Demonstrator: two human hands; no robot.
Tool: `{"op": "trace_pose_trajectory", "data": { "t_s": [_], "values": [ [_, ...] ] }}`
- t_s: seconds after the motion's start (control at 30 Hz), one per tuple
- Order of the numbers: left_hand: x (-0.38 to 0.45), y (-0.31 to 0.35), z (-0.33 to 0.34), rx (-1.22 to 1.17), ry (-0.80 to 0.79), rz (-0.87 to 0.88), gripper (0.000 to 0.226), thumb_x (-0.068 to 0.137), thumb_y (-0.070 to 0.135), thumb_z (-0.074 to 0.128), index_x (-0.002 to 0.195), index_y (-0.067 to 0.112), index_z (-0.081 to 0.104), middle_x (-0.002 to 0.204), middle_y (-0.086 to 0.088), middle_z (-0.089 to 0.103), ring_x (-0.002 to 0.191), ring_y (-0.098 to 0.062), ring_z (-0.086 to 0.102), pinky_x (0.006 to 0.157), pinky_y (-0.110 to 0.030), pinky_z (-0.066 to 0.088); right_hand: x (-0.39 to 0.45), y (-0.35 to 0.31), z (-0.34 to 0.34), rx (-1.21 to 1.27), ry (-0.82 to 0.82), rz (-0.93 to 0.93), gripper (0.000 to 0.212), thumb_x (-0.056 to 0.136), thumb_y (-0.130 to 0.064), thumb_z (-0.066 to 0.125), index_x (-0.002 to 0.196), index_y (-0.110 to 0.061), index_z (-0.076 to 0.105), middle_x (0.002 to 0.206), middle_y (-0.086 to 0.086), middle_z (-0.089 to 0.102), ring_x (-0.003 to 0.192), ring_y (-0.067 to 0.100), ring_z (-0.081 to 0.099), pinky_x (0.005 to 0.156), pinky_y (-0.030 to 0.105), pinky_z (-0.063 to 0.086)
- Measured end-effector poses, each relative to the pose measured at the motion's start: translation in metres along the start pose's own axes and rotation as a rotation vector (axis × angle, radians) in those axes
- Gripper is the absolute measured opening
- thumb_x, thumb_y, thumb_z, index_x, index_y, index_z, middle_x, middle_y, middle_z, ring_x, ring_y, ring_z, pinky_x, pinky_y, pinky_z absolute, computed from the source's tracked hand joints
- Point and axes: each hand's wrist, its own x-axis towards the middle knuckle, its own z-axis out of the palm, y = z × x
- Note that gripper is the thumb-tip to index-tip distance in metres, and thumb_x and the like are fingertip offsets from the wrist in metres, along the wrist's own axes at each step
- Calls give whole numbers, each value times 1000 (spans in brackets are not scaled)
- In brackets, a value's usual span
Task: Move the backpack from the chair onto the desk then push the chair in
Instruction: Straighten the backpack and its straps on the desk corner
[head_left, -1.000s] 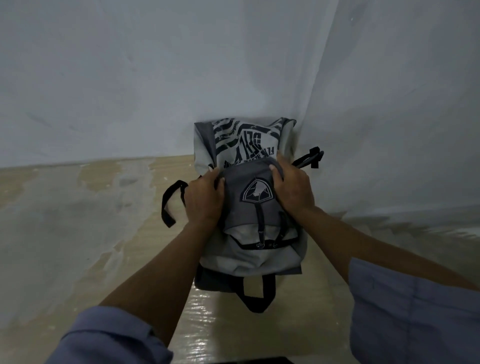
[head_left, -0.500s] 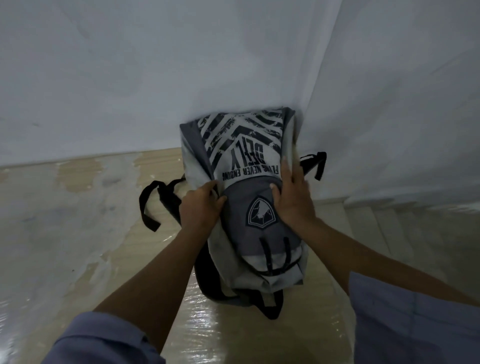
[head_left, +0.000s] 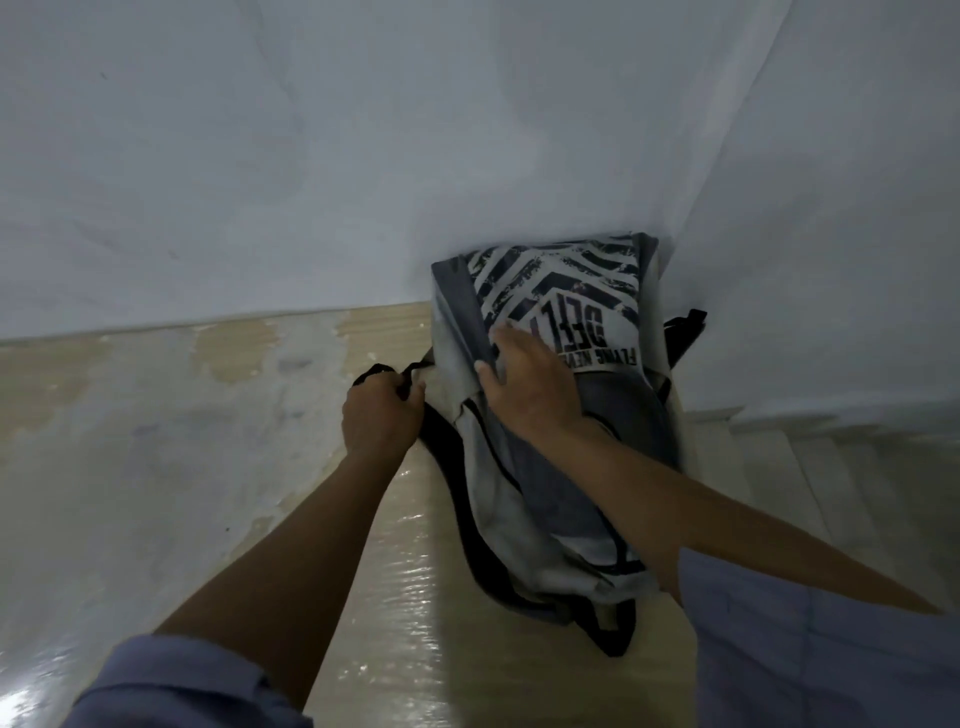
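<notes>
A grey backpack (head_left: 545, 499) with a black-and-white striped print lies on the light wooden desk (head_left: 389, 597), its top leaning against the white wall corner. My left hand (head_left: 382, 415) is closed around a black shoulder strap (head_left: 447, 467) at the bag's left side. My right hand (head_left: 530, 384) lies across the bag's upper front with fingers spread, pressing on the fabric. The chair is out of view.
White cloth-covered walls (head_left: 311, 156) meet in a corner right behind the bag. The desk surface is glossy and patchy, stretching to the left. A second black strap (head_left: 685, 332) pokes out at the bag's right side.
My left hand left the bag's front and took hold of the left shoulder strap. My right hand slid up and left across the bag. The bag now leans deeper into the corner.
</notes>
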Motion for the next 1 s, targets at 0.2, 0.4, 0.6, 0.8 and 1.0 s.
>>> {"op": "trace_pose_trajectory", "data": {
  "t_s": [0.2, 0.4, 0.6, 0.8, 1.0],
  "values": [
    [33, -41, 20, -226, -157, -348, 40, 92, 46, 67, 77, 9, 66, 63, 0, 53, 80, -30, 65, 81, -37, 55, 2, -25, 62, -205, -164, 136, 91, 90, -51, 62, 158, -9, 19, 169, 13, 7, 156, 30, 7, 125, 49, 16],
    [69, -56, 47, -496, -218, -553, 64, 82, 53, 76, 135, 22, 62, 111, -12, 72, 95, -31, 71, 84, -44, 63, 4, -17, 92, -333, -86, 156, 59, 96, -27, 64, 147, -7, 43, 170, 11, 1, 156, 31, 9, 120, 52, 28],
    [101, -45, 61, -898, -302, -816, 47, 79, 20, 86, 122, 17, 68, 108, -16, 71, 92, -34, 72, 66, -42, 64, 12, -7, 84, -75, 39, 53, 23, 100, -13, 53, 113, 0, 66, 153, 16, 48, 131, 29, 56, 98, 45, 55],
    [139, -14, 60, -1027, -349, -726, 52, 80, -13, 72, 107, 31, 73, 96, -23, 74, 81, -35, 76, 61, -41, 64, 17, 1, 47, 77, 149, 72, 19, 103, -12, 54, 103, 2, 67, 147, 12, 54, 115, 2, 55, 103, 9, 41],
    [181, 7, 74, -974, -389, -626, 41, 76, -5, 74, 89, 34, 76, 100, -23, 75, 86, -33, 74, 73, -53, 64, 15, 9, 38, 90, 295, -50, 33, 93, 3, 64, 127, 6, 63, 143, 20, 55, 127, 12, 55, 110, 11, 37]
  ]
}}
